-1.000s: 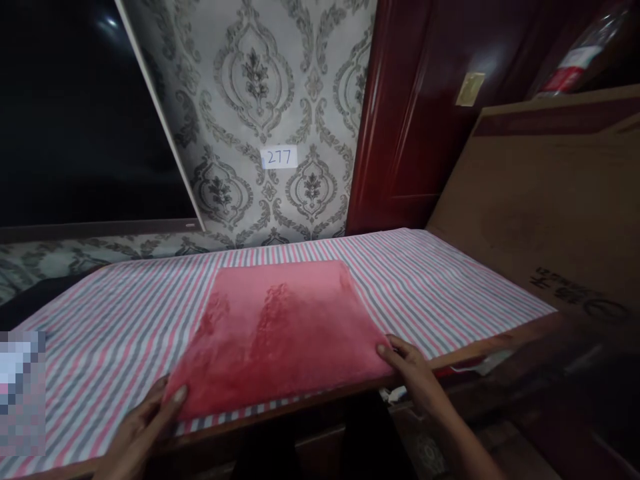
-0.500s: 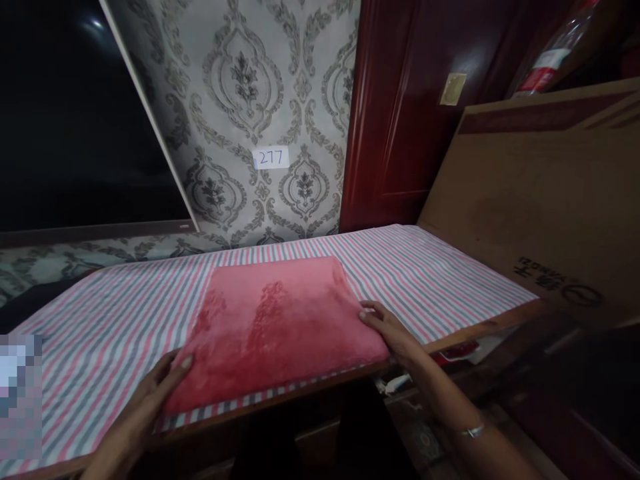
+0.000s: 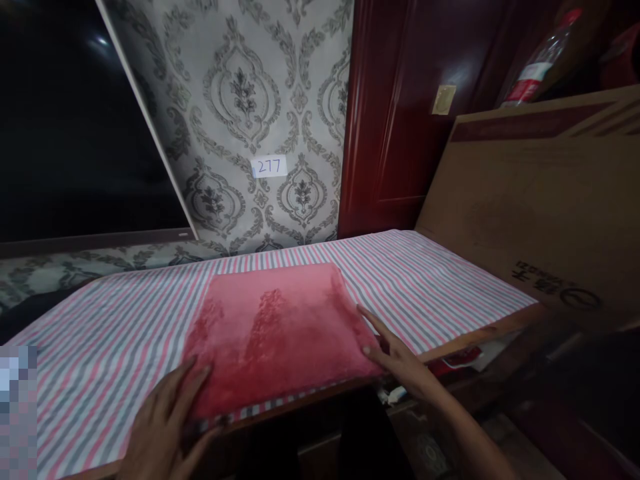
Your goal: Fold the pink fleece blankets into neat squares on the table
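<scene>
A folded pink-and-red plush cloth lies flat near the front edge of a striped cloth-covered table. It has darker red patches on its top. My left hand rests at its near left corner, fingers stretched out and apart on the edge, thumb by the front edge. My right hand is at the right side, thumb on the plush and index finger stretched along the edge; the other fingers are partly hidden. Neither hand grips the cloth visibly.
A pink, grey and white striped cover spreads over the table. A large cardboard box stands at the right, with a plastic bottle behind it. A dark television screen is at the left, and a "277" paper label on the wall.
My left hand has moved onto the near left corner and its fingers have spread out. My right hand has slid slightly down the right edge. The camera view has shifted a little.
</scene>
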Tool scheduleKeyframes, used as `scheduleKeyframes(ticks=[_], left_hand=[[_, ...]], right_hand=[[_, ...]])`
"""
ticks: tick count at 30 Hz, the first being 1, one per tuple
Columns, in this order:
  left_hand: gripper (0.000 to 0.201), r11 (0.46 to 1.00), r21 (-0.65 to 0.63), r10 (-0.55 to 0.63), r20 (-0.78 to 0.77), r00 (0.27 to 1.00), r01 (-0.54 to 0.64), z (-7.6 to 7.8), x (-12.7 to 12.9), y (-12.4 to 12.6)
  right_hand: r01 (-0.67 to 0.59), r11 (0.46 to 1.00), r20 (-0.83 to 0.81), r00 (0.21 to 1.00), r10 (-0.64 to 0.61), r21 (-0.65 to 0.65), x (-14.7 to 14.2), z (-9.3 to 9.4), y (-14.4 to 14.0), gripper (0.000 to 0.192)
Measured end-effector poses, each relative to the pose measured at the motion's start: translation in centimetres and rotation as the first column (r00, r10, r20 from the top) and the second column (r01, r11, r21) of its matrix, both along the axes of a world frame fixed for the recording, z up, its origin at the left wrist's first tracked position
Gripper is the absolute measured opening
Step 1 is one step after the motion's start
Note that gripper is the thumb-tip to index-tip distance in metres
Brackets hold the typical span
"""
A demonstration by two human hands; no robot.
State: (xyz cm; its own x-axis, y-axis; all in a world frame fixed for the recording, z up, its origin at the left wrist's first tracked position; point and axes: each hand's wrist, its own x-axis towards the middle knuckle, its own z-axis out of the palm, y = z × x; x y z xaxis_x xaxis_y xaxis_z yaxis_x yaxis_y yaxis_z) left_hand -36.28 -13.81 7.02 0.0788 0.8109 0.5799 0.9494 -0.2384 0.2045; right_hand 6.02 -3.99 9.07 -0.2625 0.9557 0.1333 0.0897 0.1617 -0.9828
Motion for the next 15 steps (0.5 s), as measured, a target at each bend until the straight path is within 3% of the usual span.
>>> scheduleKeyframes(ticks=[3,5,7,12,14,15], left_hand=[[0.055,0.996,0.024,-0.086,-0.090,0.992,0.089,-0.1,-1.7,0.6],[0.046,0.994,0.057,-0.091,-0.062,0.994,0.095,1.2,-2.5,1.3],[0.037,0.995,0.093,-0.038,0.002,0.999,0.038,4.0,-2.5,2.6],[0.037,0.955,0.124,0.243,0.196,0.950,-0.270,14.1,0.0,9.8],[0.049,0.907,0.248,0.300,0.185,0.936,-0.340,16.6,1.2,13.6],[0.056,0.888,0.314,0.302,0.157,0.940,-0.338,16.9,1.8,15.3]], right_hand=[[-0.024,0.999,-0.029,0.999,0.023,-0.040,0.1,1.4,0.2,0.047],[0.000,0.996,-0.146,0.989,-0.013,-0.087,-0.2,2.5,1.0,0.037],[-0.009,0.993,-0.299,0.954,-0.028,-0.122,-0.7,3.9,2.3,0.033],[-0.034,0.999,-0.539,0.842,0.018,-0.020,-2.7,9.0,9.2,0.031],[0.026,0.999,-0.524,0.852,0.002,0.048,-3.8,10.0,12.6,0.039],[0.082,0.992,-0.467,0.884,-0.026,0.100,-4.4,9.9,14.0,0.045]])
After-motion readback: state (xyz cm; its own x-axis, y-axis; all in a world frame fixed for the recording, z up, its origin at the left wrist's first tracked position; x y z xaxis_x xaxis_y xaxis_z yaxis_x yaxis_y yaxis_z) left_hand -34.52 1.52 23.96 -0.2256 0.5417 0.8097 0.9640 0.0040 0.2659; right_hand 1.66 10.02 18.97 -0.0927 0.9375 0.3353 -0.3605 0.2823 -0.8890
